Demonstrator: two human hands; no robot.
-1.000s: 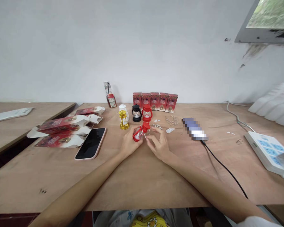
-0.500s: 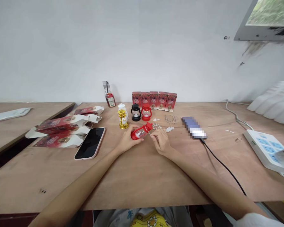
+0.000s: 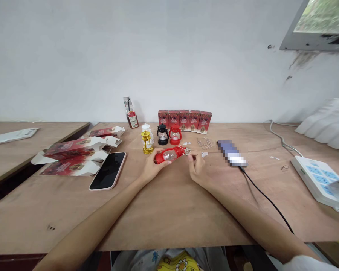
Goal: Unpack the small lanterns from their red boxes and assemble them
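My left hand (image 3: 152, 165) is closed around a small red lantern (image 3: 169, 154) with a clear body, tilted so its top points right. A thin pale cord shows at the lantern's top, beside my right hand (image 3: 196, 165), whose fingers are pinched together on it. Behind them a second red lantern (image 3: 175, 134) stands upright next to a black lantern (image 3: 163, 134). To their left are a gold lantern (image 3: 147, 143) and a white lantern (image 3: 145, 128). Small round pieces (image 3: 188, 150) lie just past my right fingertips, partly hidden.
Red boxes (image 3: 184, 120) stand along the wall. Flattened cartons (image 3: 73, 150) and a phone (image 3: 108, 171) lie left. Right are thin tangled loops (image 3: 205, 142), white scraps (image 3: 204, 154), another phone (image 3: 231, 152) with a cable (image 3: 267, 201), and a power strip (image 3: 316, 177). A bottle (image 3: 131, 116) stands behind.
My right hand has shifted slightly right and turned, with its fingers at the lantern's top. The red lantern has tipped flatter in my left hand.
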